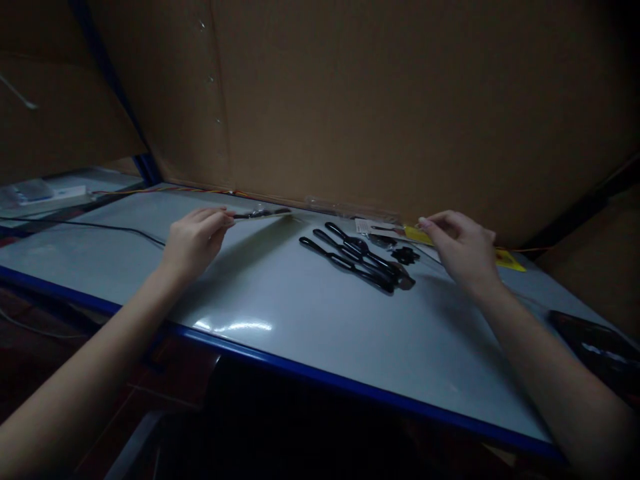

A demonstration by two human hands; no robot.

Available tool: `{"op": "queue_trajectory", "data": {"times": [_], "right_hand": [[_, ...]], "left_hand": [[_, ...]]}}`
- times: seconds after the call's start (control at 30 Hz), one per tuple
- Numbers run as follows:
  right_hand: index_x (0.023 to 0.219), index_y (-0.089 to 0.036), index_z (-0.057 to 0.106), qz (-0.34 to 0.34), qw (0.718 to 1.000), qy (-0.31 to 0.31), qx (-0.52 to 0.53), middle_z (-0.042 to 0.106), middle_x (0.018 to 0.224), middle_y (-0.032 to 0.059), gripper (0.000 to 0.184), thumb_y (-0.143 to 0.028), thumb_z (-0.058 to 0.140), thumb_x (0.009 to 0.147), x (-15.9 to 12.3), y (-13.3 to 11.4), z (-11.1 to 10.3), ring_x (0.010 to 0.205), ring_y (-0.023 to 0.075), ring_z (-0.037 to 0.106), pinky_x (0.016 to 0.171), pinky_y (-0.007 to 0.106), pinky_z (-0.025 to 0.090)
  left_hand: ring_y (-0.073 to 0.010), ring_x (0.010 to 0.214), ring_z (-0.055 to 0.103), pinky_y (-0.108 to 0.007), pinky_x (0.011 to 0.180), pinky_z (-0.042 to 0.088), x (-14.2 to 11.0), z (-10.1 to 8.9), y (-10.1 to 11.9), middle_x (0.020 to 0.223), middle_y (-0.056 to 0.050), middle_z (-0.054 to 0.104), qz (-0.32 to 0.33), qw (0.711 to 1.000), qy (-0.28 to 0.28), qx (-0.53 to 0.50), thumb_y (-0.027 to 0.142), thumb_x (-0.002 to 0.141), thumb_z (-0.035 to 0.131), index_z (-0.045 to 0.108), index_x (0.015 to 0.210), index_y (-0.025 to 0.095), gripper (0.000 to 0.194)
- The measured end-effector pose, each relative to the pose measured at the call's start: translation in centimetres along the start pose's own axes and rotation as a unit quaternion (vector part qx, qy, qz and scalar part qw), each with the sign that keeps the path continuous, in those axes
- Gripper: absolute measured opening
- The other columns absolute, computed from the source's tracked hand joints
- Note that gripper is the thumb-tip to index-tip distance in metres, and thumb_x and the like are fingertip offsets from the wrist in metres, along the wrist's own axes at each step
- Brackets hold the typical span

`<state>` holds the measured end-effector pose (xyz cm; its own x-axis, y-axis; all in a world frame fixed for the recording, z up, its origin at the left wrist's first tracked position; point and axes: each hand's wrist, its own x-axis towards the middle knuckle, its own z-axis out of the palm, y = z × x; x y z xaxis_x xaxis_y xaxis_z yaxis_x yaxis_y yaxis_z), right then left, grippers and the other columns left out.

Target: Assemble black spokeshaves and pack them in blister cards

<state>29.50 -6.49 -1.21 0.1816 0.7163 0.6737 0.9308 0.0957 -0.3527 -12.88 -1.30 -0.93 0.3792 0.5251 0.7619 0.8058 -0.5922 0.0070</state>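
The left hand [197, 241] is pinched shut on a thin dark strip [263, 214], which sticks out from the fingertips at about 3 o'clock. The strip may be a wire, but the light is poor, so that is hard to tell. The right hand [463, 250] is half open, with its fingers curled. Its fingertips [423, 222] are at the edge of a yellow card [417, 235], and I cannot tell if they grip it.

Three long black pieces [353, 259] lie between the hands, with a small black star-shaped piece [405, 255] just beside them. All this is on a white table [300, 333] in front of a brown cardboard wall [400, 100]. A black cable [100, 225] runs off at 9 o'clock from the left hand. A dark flat slab [595, 350] lies at 4 o'clock from the right hand, cut off by the picture's edge.
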Motion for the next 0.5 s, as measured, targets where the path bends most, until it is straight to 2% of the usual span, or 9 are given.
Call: {"op": "queue_trajectory", "data": {"times": [0.1, 0.2, 0.33, 0.43, 0.5], "right_hand": [[0.081, -0.024, 0.063, 0.006, 0.996, -0.033, -0.085, 0.065, 0.092, 0.0085, 0.020, -0.037, 0.048, 0.084, 0.5, 2.1, 0.3, 0.094, 0.0305, 0.056, 0.079, 0.051, 0.033], [0.089, -0.024, 0.066, 0.007, 0.987, -0.075, -0.139, 0.062, 0.101, 0.0136, 0.021, -0.031, 0.047, 0.081, 0.8, 4.5, 0.7, 0.099, 0.0347, 0.051, 0.075, 0.050, 0.035], [0.091, -0.019, 0.069, -0.017, 0.985, -0.148, -0.084, 0.061, 0.098, 0.0140, 0.024, -0.026, 0.050, 0.078, 1.0, 6.4, 1.6, 0.096, 0.0310, 0.054, 0.078, 0.046, 0.040], [0.089, -0.019, 0.070, -0.058, 0.977, -0.200, -0.036, 0.062, 0.094, 0.0103, 0.022, -0.030, 0.055, 0.077, 0.9, 6.3, 2.4, 0.093, 0.0260, 0.056, 0.081, 0.041, 0.042], [0.087, -0.022, 0.071, -0.075, 0.976, -0.204, -0.025, 0.063, 0.092, 0.0084, 0.022, -0.034, 0.056, 0.076, 0.8, 6.1, 2.8, 0.091, 0.0252, 0.057, 0.080, 0.040, 0.043]], "left_hand": [[-0.0217, 0.108, 0.058, -0.037, 0.090, 0.046, -0.3, 0.0, -0.8, 0.109, -0.009, 0.065, 0.033, 0.996, -0.067, 0.054, 0.022, 0.089, 0.039, 0.064, 0.093, 0.018, 0.025], [-0.0257, 0.108, 0.057, -0.039, 0.086, 0.047, -0.3, -0.4, -1.0, 0.115, -0.012, 0.062, 0.025, 0.983, -0.152, 0.097, 0.018, 0.086, 0.035, 0.063, 0.101, 0.017, 0.032], [-0.0251, 0.096, 0.062, -0.033, 0.077, 0.047, -0.2, -0.8, -1.3, 0.119, -0.011, 0.060, -0.003, 0.964, -0.254, 0.076, 0.020, 0.083, 0.037, 0.061, 0.108, 0.020, 0.035], [-0.0242, 0.094, 0.063, -0.031, 0.075, 0.046, -0.3, -0.9, -1.7, 0.125, -0.008, 0.057, -0.009, 0.956, -0.292, 0.029, 0.034, 0.084, 0.042, 0.063, 0.103, 0.023, 0.030], [-0.0253, 0.096, 0.062, -0.031, 0.076, 0.046, -0.3, -0.8, -2.0, 0.128, -0.009, 0.055, -0.012, 0.947, -0.319, 0.022, 0.043, 0.084, 0.043, 0.064, 0.098, 0.023, 0.032]]}}
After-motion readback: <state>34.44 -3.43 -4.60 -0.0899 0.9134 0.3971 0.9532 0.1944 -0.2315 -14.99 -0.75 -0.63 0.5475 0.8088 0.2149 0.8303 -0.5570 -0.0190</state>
